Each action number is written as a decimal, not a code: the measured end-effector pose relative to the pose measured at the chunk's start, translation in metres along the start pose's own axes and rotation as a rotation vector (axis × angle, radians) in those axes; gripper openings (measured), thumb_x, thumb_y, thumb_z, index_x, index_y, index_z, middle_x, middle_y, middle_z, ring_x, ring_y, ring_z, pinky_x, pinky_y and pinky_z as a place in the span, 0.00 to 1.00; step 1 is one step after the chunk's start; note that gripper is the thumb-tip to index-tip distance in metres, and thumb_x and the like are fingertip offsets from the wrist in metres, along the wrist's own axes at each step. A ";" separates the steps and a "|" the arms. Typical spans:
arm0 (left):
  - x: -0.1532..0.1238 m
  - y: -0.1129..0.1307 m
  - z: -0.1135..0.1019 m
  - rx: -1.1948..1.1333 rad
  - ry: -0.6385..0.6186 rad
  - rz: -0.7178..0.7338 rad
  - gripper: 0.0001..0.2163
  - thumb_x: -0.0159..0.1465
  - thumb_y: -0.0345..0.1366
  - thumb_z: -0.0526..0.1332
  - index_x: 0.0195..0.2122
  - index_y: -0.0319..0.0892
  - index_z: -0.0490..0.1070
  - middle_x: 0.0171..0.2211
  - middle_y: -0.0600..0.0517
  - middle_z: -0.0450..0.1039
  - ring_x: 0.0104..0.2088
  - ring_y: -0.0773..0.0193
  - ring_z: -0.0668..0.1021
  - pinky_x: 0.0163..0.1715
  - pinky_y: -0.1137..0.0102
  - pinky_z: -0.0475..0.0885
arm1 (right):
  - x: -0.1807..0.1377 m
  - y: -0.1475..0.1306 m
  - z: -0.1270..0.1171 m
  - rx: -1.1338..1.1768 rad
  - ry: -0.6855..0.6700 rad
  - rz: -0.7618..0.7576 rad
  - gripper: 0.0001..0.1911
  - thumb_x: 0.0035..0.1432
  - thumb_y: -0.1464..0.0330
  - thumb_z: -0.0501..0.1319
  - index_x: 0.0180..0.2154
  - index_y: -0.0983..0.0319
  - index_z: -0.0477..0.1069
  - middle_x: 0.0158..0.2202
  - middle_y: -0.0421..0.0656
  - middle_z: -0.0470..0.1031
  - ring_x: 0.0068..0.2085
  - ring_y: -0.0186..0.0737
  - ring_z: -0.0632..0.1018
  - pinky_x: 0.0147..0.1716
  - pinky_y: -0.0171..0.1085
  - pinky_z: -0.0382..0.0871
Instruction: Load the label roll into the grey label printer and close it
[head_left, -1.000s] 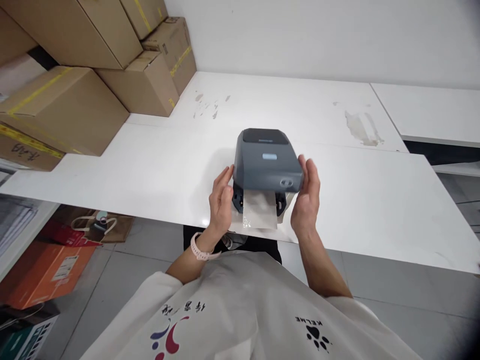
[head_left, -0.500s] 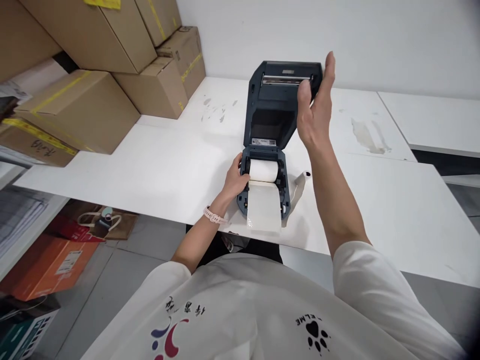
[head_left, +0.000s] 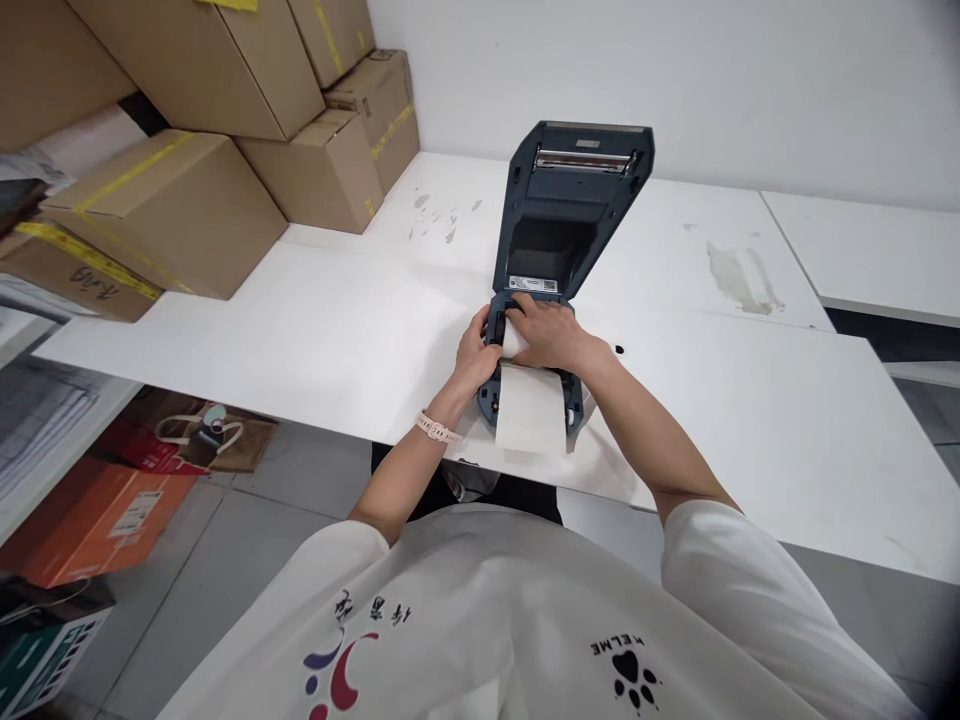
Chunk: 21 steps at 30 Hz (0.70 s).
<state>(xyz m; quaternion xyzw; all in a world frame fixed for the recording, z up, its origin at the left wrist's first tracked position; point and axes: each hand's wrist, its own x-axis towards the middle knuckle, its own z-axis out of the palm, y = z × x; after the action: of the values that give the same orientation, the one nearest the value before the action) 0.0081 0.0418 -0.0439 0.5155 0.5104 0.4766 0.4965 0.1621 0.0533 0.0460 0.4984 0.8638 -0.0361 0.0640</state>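
Observation:
A dark blue label printer (head_left: 489,402) stands near the table's front edge with its lid (head_left: 517,195) raised and leaning back. Inside lies a white label roll (head_left: 512,343), mostly covered by my right hand (head_left: 551,335), whose thumb and fingers are curled over it. From the roll, a pale paper strip (head_left: 532,412) hangs over the printer's front. My left hand (head_left: 476,352) grips the printer's left side, thumb on the inner rim and fingers along the outside. The small core end (head_left: 619,349) of a rolled paper piece shows beyond my right wrist.
Taped cardboard boxes (head_left: 172,200) are stacked at the left back of the white table (head_left: 360,340). Behind it rises a white wall (head_left: 712,90). On the floor at left sit an orange box (head_left: 112,520) and a paper bag (head_left: 251,445).
My right hand has left the raised lid and come down onto the label roll. The lid stays up by itself. My left hand remains on the printer's side.

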 end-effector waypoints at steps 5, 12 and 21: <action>-0.003 0.007 0.001 -0.023 -0.001 0.001 0.43 0.46 0.21 0.57 0.67 0.39 0.62 0.66 0.43 0.69 0.66 0.50 0.71 0.67 0.56 0.66 | -0.002 -0.005 0.000 0.056 -0.029 0.020 0.34 0.56 0.62 0.67 0.62 0.64 0.64 0.74 0.57 0.51 0.61 0.66 0.72 0.53 0.57 0.72; -0.003 0.007 0.003 -0.048 0.001 -0.005 0.43 0.45 0.21 0.56 0.67 0.39 0.62 0.66 0.43 0.69 0.65 0.51 0.73 0.65 0.57 0.69 | -0.006 -0.013 0.004 -0.026 0.043 0.113 0.32 0.54 0.62 0.71 0.57 0.68 0.67 0.66 0.63 0.60 0.57 0.68 0.72 0.50 0.57 0.73; -0.004 0.007 0.003 -0.078 0.005 -0.013 0.44 0.45 0.22 0.57 0.69 0.38 0.60 0.68 0.42 0.67 0.66 0.50 0.71 0.66 0.58 0.67 | -0.016 -0.008 0.008 -0.019 0.186 0.038 0.30 0.54 0.60 0.66 0.56 0.67 0.68 0.64 0.62 0.66 0.56 0.65 0.73 0.41 0.50 0.73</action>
<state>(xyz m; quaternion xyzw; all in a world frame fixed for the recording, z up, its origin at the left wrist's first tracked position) 0.0117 0.0377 -0.0366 0.4913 0.4962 0.4943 0.5178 0.1637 0.0350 0.0406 0.5153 0.8567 0.0195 -0.0110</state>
